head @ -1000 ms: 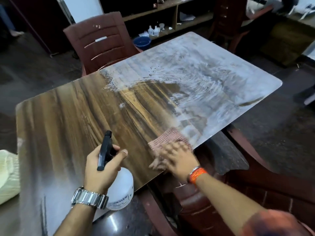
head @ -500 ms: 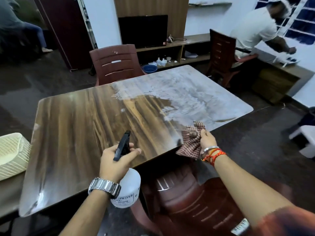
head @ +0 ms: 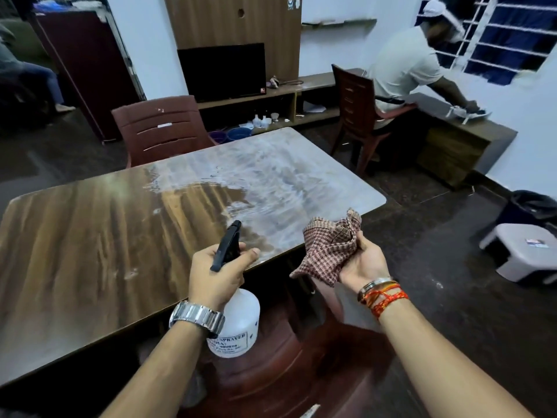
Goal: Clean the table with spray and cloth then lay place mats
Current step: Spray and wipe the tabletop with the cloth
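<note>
The wooden table (head: 90, 236) fills the middle of the view; its far right half is covered in whitish smeared spray. My left hand (head: 217, 276) grips a white spray bottle (head: 238, 324) by its black trigger head, held at the table's near edge. My right hand (head: 363, 263) holds a bunched red-checked cloth (head: 328, 245) in the air just off the table's near right edge, not touching the surface. No place mats are in view.
A brown plastic chair (head: 271, 372) stands right below my hands, another (head: 159, 128) at the table's far side. A person sits at a side desk (head: 461, 137) far right. A white stool (head: 524, 251) and dark bin (head: 530, 206) stand on the floor at right.
My right hand lifted the cloth off the table's near edge and now holds it bunched in the air. My view rose from the table toward the room. The spray bottle stays in my left hand.
</note>
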The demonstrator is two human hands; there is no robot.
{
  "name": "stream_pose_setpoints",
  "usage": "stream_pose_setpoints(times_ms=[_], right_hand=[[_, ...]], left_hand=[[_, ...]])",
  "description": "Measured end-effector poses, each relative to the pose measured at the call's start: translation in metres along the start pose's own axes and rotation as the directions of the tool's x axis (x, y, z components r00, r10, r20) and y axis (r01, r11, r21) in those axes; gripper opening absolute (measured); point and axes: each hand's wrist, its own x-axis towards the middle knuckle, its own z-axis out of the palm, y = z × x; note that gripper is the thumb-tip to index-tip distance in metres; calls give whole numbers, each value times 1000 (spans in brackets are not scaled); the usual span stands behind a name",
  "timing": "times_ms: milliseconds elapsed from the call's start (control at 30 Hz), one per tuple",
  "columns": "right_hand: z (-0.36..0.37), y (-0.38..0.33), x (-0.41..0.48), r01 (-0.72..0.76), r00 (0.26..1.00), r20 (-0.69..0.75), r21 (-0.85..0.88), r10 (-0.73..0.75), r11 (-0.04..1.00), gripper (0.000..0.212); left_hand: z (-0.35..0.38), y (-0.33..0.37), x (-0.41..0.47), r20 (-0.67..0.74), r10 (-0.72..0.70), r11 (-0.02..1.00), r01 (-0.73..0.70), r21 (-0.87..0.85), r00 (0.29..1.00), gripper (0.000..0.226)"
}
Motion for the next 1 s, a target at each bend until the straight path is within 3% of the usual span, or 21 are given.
stream_pose_setpoints(times_ms=[233,500,667,800,933,1000], right_hand=[[-43,-111,51,-78,995,51,-71,82,994,56],[-56,-183,149,-141,989,15,-116,144,983,55],[-67,-201,218,-208,978,-70,-193,198,959,53],[-61,-211,258,-253,967,-99,-247,235,935,49],[-47,-213,302,-296,953,-156,-271,261,916,46],[-37,-218,322,-324,945,-146,-329,291,887,46]], left_hand=[[151,2,38,-4,-39,997,39,63,999,27],[248,-6,105,-97,-90,989,100,106,991,25],[276,-27,164,-179,-114,993,107,-51,977,11],[298,-21,196,-247,-153,977,109,-182,957,23],[321,-15,221,-355,-92,996,79,-51,931,12],[332,-14,232,-408,-54,996,78,42,911,19]])
